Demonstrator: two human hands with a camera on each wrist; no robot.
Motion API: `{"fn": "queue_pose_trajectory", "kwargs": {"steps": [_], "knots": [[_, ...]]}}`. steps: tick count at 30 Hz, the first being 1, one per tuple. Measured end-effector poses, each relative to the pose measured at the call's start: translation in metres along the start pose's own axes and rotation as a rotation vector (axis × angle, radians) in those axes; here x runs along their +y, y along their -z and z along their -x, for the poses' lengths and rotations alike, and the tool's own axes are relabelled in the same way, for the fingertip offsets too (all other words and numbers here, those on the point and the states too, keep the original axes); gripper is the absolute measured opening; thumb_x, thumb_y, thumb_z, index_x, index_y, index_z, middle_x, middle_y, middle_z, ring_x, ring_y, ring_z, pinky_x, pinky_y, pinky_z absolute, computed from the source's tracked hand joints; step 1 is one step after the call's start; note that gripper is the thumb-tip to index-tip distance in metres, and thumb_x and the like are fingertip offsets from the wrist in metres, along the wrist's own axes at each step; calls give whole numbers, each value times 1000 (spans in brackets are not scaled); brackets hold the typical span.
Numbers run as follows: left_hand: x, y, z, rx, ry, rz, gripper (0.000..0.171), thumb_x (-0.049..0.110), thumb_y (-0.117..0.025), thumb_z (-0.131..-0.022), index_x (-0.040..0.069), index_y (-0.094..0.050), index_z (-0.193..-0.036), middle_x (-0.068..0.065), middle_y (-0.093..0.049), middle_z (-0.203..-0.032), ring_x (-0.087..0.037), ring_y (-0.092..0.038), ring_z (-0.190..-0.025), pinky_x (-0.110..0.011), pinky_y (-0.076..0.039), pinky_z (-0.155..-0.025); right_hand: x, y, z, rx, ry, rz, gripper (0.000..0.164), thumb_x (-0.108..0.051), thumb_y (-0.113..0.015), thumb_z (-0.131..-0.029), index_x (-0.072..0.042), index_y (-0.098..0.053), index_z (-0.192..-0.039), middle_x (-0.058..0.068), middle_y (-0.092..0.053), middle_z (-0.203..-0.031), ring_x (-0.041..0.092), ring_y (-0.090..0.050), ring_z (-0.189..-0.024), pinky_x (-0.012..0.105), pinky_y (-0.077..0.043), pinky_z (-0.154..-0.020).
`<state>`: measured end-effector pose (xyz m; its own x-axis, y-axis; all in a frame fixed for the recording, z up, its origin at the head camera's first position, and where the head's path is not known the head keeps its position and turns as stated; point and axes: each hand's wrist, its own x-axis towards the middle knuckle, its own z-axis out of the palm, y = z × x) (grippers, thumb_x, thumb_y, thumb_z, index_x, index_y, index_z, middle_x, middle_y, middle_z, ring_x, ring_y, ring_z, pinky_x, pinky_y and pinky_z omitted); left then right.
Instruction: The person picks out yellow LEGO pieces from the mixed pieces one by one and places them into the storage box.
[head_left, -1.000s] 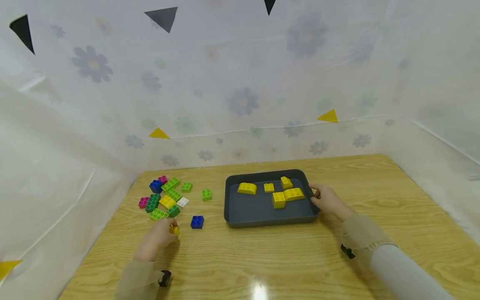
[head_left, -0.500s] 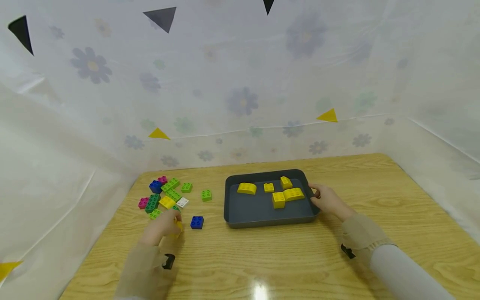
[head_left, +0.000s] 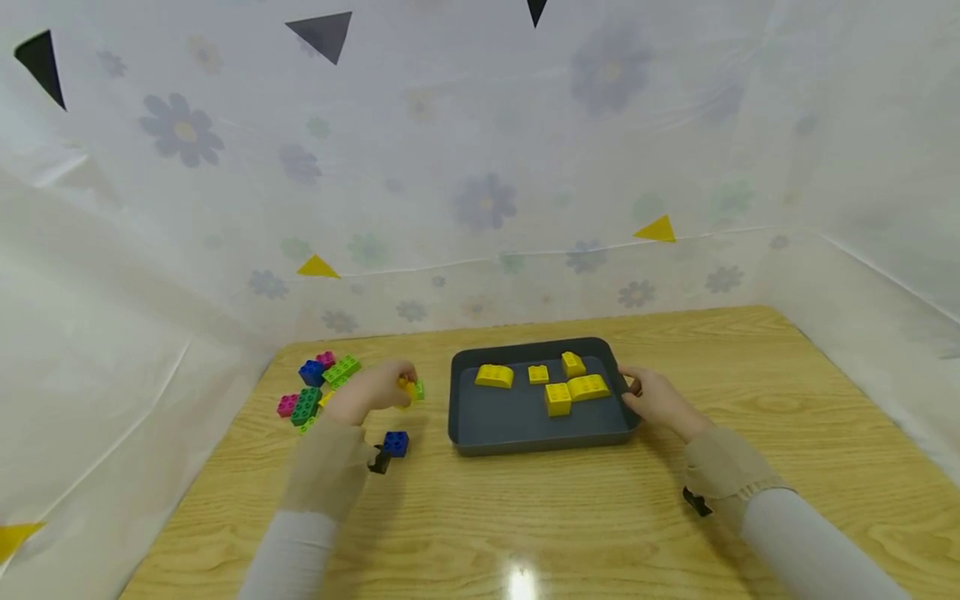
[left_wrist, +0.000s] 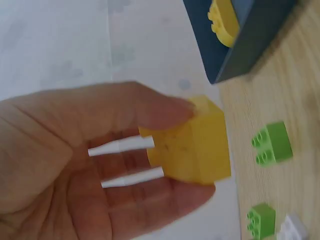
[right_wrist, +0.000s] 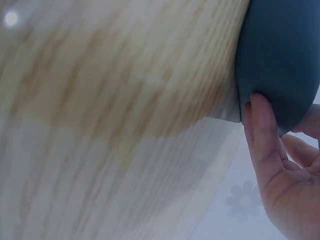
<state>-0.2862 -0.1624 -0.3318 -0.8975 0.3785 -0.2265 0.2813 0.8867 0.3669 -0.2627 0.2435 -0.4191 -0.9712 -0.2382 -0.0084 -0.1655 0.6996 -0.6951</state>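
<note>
My left hand [head_left: 372, 392] pinches a yellow toy building brick [left_wrist: 202, 145] between thumb and fingers, over the table left of the dark grey tray [head_left: 495, 433]. In the left wrist view the brick's smooth sides face the camera, and part of it is hidden by the thumb. My right hand [head_left: 660, 402] grips the tray's right wall; in the right wrist view its fingers [right_wrist: 264, 125] lie against the outer side. Inside the tray are several yellow bricks, among them a curved one [head_left: 494, 376], a small flat one [head_left: 538, 375] and a cube-shaped one [head_left: 557, 400].
Left of the tray lies a loose group of bricks, with a dark green one [head_left: 305, 406], a pink one [head_left: 287, 406] and a blue one [head_left: 311, 372]; the left hand covers part of it. Another blue brick [head_left: 396, 443] lies nearer the front. A patterned white sheet [head_left: 480, 167] hangs behind the table.
My left hand has moved up and to the right with the yellow brick, from the near side of the brick group toward the tray. The right hand has stayed on the tray.
</note>
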Motion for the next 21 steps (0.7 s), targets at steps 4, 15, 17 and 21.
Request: {"fn": "queue_pose_trajectory", "kwargs": {"steps": [4,15,17,21], "knots": [[11,0,-25,-29,-109,-11,26,4,-62,-81,5,-60,-107,-12,-57,-111,-26,-54,-94,-39,-48,-76,1,1,0,-3,6,4,51,6,-50,-87,14,-32,-134,14,-50,-80,16,-41,-54,30,-38,-50],[52,-14,-74,-62,-171,-8,29,4,-64,-82,5,-60,-110,-7,-59,-108,-19,-51,-87,-32,-46,-75,-2,3,1,0,10,11,51,6,-50,-87,14,-32,-134,14,-51,-79,15,-38,-52,29,-36,-49],[56,-19,-82,-77,-173,-14,29,4,-65,-81,5,-60,-110,-7,-59,-107,-19,-51,-87,-31,-46,-76,-3,3,1,-2,9,9,51,6,-50,-87,15,-32,-134,14,-51,-79,15,-39,-53,29,-36,-49],[67,-27,-94,-116,-166,-35,30,2,-65,-80,6,-60,-110,-7,-59,-110,-18,-52,-91,-32,-47,-79,-3,1,2,4,10,9,50,6,-51,-87,15,-33,-133,15,-51,-80,16,-40,-55,29,-36,-49]]}}
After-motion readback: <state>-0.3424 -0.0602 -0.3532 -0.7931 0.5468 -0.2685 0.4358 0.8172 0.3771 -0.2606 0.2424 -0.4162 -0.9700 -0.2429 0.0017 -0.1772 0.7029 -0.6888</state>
